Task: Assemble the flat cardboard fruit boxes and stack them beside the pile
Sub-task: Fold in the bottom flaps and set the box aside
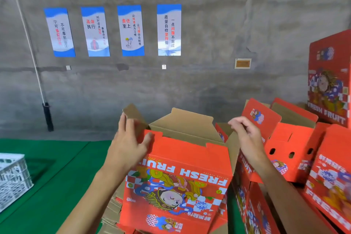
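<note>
Pile [112,209] mostly behind box [178,182]

A bare grey concrete wall [209,85], stained and patched in darker blotches, is seen across the whole back of the room. Four tall blue-and-white posters [131,30] with Chinese text are fixed to it in a row, and a small framed brown plaque [243,63] is mounted lower to the right. A pale cord [24,34] is stretched diagonally down the wall to a black post [47,117]. The floor [57,167] is covered in green matting. A white perforated plastic crate [13,178] is set at the left edge.
</note>
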`<state>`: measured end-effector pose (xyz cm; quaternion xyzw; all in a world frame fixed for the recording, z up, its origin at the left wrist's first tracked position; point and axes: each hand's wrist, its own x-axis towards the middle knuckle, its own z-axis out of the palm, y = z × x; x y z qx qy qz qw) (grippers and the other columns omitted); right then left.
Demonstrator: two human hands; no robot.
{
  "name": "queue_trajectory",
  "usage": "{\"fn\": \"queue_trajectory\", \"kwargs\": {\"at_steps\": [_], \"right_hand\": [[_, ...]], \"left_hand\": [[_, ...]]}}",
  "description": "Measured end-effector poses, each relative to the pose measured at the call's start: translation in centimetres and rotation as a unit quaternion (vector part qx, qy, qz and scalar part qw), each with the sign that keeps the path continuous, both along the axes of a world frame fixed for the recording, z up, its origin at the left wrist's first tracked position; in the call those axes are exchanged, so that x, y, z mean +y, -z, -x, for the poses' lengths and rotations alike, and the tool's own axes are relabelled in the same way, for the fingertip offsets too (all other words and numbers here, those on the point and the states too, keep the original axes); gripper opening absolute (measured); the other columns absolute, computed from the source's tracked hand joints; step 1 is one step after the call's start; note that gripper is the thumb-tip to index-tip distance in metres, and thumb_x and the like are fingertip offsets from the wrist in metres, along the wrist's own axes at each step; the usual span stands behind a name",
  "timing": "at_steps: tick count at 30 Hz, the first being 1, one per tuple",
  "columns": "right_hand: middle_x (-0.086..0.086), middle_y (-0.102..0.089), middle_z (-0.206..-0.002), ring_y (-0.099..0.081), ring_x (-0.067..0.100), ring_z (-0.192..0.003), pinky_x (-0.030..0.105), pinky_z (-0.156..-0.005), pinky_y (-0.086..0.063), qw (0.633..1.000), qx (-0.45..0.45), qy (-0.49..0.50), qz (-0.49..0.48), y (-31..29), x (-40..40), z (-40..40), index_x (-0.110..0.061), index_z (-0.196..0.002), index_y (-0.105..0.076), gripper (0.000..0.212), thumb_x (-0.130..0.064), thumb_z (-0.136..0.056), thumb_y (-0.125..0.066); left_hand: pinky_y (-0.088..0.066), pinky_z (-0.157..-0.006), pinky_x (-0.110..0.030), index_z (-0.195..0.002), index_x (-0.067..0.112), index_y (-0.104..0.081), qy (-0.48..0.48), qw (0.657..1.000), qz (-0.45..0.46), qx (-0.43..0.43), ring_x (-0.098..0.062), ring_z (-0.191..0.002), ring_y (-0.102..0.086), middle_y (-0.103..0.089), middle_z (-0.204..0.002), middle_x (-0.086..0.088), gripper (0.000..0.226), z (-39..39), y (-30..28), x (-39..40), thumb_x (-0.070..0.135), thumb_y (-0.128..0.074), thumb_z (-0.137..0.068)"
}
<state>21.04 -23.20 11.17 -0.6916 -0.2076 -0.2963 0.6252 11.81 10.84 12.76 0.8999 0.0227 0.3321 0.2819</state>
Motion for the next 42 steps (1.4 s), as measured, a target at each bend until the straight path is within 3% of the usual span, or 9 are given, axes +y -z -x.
{"fn": "queue_trajectory", "kwargs": {"at_steps": [9, 16, 18, 21, 24, 26, 34, 39, 42], "right_hand": [[-0.016, -0.074, -0.107, -0.057, 0.005, -0.115, 0.018, -0.097, -0.041, 0.984, -0.015, -0.044, 0.171, -0.4, 4.3, 1.3, -0.037, -0.110, -0.078, 0.020, -0.042, -0.103, -0.059], [-0.013, -0.015, -0.171, -0.018, 0.003, -0.155, 0.036, -0.126, -0.025, 0.977, 0.061, -0.065, 0.194, 1.2, 4.6, 0.1, -0.035, -0.163, -0.015, 0.085, -0.001, -0.100, -0.060], [-0.014, -0.027, -0.167, -0.032, 0.003, -0.150, 0.029, -0.119, -0.035, 0.979, 0.107, -0.092, 0.145, 1.4, 4.2, 0.2, -0.045, -0.161, -0.016, 0.088, -0.017, -0.098, -0.071], [-0.007, -0.071, -0.131, -0.064, 0.002, -0.122, 0.017, -0.101, -0.047, 0.979, 0.140, -0.112, 0.095, 1.1, 4.2, 1.1, -0.037, -0.111, -0.078, 0.042, -0.068, -0.097, -0.053], [-0.012, -0.076, -0.115, -0.067, 0.002, -0.113, 0.032, -0.105, -0.045, 0.963, 0.140, -0.121, 0.194, 1.8, 4.0, 0.7, -0.018, -0.064, -0.073, 0.062, -0.062, -0.101, -0.051], [-0.020, -0.068, -0.128, -0.062, -0.003, -0.117, 0.038, -0.106, -0.048, 0.942, 0.141, -0.101, 0.287, 2.1, 4.2, 0.6, -0.027, -0.082, -0.067, 0.031, -0.055, -0.088, -0.075], [-0.006, -0.056, -0.145, -0.048, 0.022, -0.133, 0.044, -0.111, -0.034, 0.833, 0.118, 0.053, 0.538, 3.5, 5.5, 0.6, -0.043, -0.146, -0.035, 0.078, -0.069, -0.081, -0.071], [-0.003, -0.064, -0.133, -0.055, 0.023, -0.128, 0.044, -0.112, -0.036, 0.843, 0.105, 0.078, 0.521, 4.1, 4.1, 1.4, -0.032, -0.138, -0.056, 0.061, -0.067, -0.089, -0.064], [0.005, -0.070, -0.105, -0.062, 0.030, -0.108, 0.044, -0.095, -0.047, 0.921, 0.084, 0.208, 0.317, 5.1, 2.3, 2.7, -0.017, -0.101, -0.074, 0.040, -0.052, -0.100, -0.056]], "left_hand": [[-0.037, -0.118, -0.031, -0.160, 0.029, -0.035, 0.103, 0.993, -0.050, -0.033, -0.005, -0.149, -0.033, -0.015, -0.171, 0.018, 0.073, -1.4, 0.9, 0.1, 0.014, -0.066, -0.096], [-0.049, -0.105, -0.035, -0.146, 0.045, -0.051, 0.225, 0.970, -0.096, 0.012, 0.001, -0.124, -0.058, -0.064, -0.125, 0.036, 0.042, -0.9, 2.3, -0.1, 0.051, -0.053, -0.104], [-0.050, -0.102, -0.035, -0.128, 0.036, -0.066, 0.214, 0.973, -0.089, -0.021, 0.002, -0.119, -0.060, -0.067, -0.123, 0.032, 0.030, -1.0, 2.5, -0.3, 0.045, -0.048, -0.107], [-0.051, -0.091, -0.025, -0.123, 0.036, -0.059, 0.212, 0.975, -0.051, -0.046, -0.001, -0.106, -0.064, -0.067, -0.111, 0.022, 0.018, -1.3, 2.8, -0.6, 0.034, -0.051, -0.107], [-0.043, -0.078, -0.010, -0.112, 0.041, -0.050, 0.183, 0.982, -0.014, -0.048, -0.003, -0.097, -0.060, -0.055, -0.102, 0.019, 0.012, -1.6, 3.1, -0.6, 0.033, -0.054, -0.105], [-0.039, -0.081, -0.008, -0.115, 0.040, -0.051, 0.183, 0.982, -0.016, -0.054, -0.004, -0.099, -0.056, -0.049, -0.102, 0.021, 0.013, -1.6, 3.1, -0.4, 0.031, -0.054, -0.105], [-0.027, -0.123, -0.035, -0.116, 0.020, -0.078, 0.214, 0.974, 0.036, 0.065, -0.010, -0.145, -0.040, -0.064, -0.135, 0.005, 0.026, -1.5, 7.5, -1.2, 0.021, -0.054, -0.107], [-0.030, -0.120, -0.024, -0.118, 0.010, -0.076, 0.196, 0.973, 0.113, 0.051, -0.008, -0.144, -0.042, -0.060, -0.139, 0.006, 0.022, -1.4, 7.9, -2.6, 0.013, -0.059, -0.105], [-0.026, -0.117, -0.018, -0.131, 0.007, -0.070, 0.181, 0.974, 0.124, 0.062, -0.012, -0.146, -0.039, -0.045, -0.157, -0.006, 0.030, -0.4, 8.2, -3.6, 0.011, -0.055, -0.106]]}}
